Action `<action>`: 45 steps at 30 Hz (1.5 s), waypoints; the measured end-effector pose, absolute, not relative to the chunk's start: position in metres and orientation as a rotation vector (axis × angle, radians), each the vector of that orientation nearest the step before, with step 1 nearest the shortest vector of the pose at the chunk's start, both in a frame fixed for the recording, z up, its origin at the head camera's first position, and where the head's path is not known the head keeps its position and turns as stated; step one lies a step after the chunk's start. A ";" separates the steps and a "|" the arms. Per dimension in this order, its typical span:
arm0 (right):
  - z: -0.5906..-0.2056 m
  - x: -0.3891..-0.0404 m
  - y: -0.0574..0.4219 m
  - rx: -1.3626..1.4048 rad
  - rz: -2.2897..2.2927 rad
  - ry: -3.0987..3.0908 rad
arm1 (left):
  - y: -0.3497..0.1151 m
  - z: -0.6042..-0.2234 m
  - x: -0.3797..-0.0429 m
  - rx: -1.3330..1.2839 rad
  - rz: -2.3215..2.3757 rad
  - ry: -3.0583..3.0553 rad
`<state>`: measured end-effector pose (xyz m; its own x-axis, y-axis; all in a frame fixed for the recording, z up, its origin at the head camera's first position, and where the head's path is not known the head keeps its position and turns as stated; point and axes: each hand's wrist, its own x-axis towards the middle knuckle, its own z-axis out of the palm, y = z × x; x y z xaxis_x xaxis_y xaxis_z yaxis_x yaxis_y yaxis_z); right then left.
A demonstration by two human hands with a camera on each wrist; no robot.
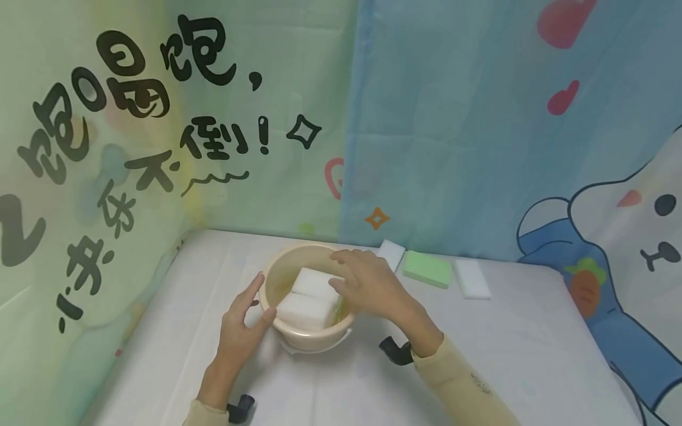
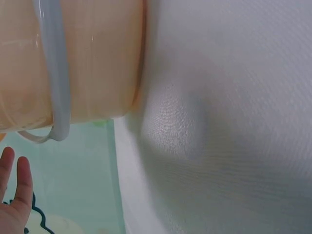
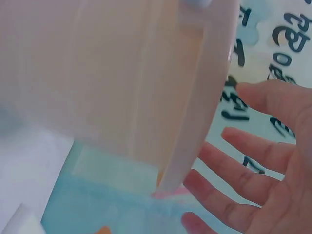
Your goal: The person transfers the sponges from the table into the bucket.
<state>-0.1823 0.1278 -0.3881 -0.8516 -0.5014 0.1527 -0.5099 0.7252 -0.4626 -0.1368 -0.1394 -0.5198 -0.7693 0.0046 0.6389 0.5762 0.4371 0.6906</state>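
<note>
A cream plastic bucket [image 1: 314, 340] stands on the white-covered table, its handle [image 2: 56, 73] hanging down the outside. Inside lie two white sponge-like blocks, the rear block [image 1: 314, 282] and the front block [image 1: 303, 310], side by side. Something yellow-green [image 1: 338, 312] shows beside them. My left hand [image 1: 240, 331] is at the bucket's left rim, fingers extended outside and thumb at the front edge. Over the right rim is my right hand [image 1: 375, 284], its fingers spread and loosely bent above the blocks. In the right wrist view these fingers are apart, nothing held between them.
Behind and right of the bucket lie a white block [image 1: 391, 254], a green block [image 1: 428, 269] and another white block [image 1: 472, 279]. Printed cloth [image 1: 437, 148] hangs along the table's back and left edges. Dark strap-like pieces [image 1: 396, 350] stick out by both wrists.
</note>
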 end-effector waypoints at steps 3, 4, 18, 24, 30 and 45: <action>-0.392 -0.188 0.142 0.803 0.819 -2.845 | -0.139 -0.520 -0.137 -0.486 -1.328 -2.129; -0.394 -0.190 0.148 0.788 0.825 -2.826 | -0.139 -0.520 -0.137 -0.484 -1.327 -2.130; -0.440 -0.233 0.221 0.479 0.816 -2.829 | -0.140 -0.522 -0.136 -0.489 -1.310 -2.125; -0.461 -0.246 0.255 0.374 0.773 -2.898 | -0.140 -0.522 -0.137 -0.502 -1.310 -2.110; -0.476 -0.253 0.274 0.315 0.712 -2.961 | -0.141 -0.521 -0.137 -0.491 -1.312 -2.117; -0.502 -0.266 0.303 0.299 0.627 -3.094 | -0.140 -0.520 -0.138 -0.494 -1.314 -2.120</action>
